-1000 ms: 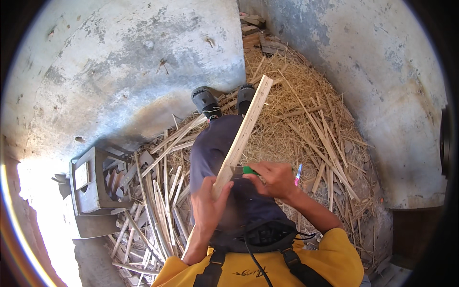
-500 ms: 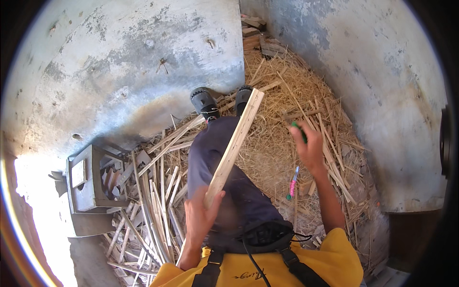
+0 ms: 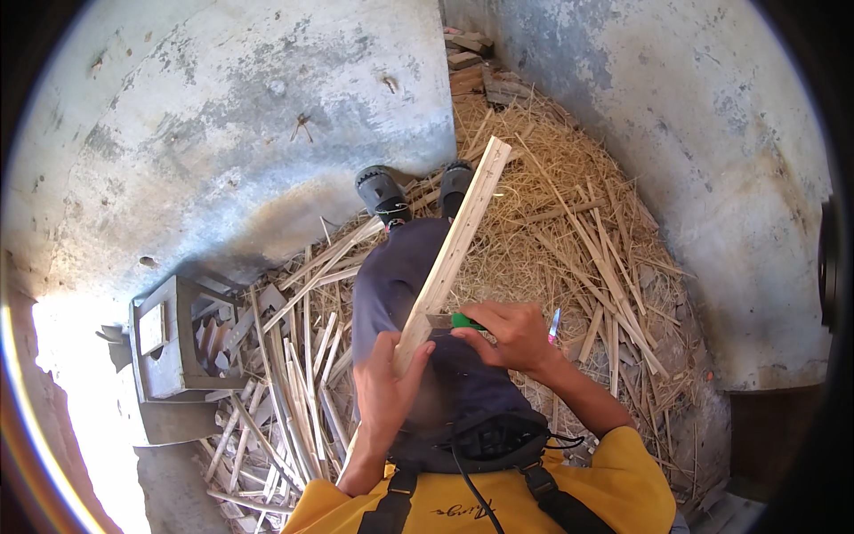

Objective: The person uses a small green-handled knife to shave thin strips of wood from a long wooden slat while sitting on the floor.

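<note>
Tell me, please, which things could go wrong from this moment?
The green-handled blade in the right hand sits close to the left hand gripping the wood strip; a slip could cut that hand. The pink-handled knife lies loose and unsheathed nearby, so a careless reach might cause injury.

Your strongest light comes from the lower left, where a glaring white daylight patch (image 3: 84,400) is blown out past any detail. It leaves your weathered pale-grey plaster wall (image 3: 231,116) bright, while the dark brown recess (image 3: 774,436) at lower right sinks into shadow. Straight edges bow toward your black, rainbow-fringed rim. Around your green-handled tool (image 3: 464,321), detail is soft, perhaps from motion.
</note>
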### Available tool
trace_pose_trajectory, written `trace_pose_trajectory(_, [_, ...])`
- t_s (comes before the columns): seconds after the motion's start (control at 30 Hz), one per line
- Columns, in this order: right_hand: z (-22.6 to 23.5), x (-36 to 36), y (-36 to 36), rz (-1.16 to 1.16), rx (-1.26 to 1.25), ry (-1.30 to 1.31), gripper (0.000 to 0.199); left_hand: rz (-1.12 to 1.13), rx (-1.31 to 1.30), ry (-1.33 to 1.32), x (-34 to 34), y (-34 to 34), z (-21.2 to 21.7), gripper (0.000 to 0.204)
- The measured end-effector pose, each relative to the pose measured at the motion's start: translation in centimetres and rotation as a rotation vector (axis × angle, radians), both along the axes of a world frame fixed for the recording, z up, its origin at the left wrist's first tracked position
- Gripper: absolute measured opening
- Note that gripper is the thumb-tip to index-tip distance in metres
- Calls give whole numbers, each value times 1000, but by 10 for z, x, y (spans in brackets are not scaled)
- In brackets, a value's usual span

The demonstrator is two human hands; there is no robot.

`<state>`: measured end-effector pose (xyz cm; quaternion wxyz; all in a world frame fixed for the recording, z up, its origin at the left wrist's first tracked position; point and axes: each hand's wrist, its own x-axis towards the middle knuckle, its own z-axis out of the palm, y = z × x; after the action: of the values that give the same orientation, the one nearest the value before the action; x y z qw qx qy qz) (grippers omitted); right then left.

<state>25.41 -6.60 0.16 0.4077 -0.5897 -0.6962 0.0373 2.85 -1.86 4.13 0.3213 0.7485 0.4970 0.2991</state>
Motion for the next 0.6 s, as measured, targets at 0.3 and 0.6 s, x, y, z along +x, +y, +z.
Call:
trace_pose_trajectory(0.3, [3,3,4,-47,8,-77,31,2,11,16,-1,2,-1,35])
trace_pose_trajectory(0.6, [-15,14,20,-169,197,-58,30,19,-8,44,-4,1,-1,35])
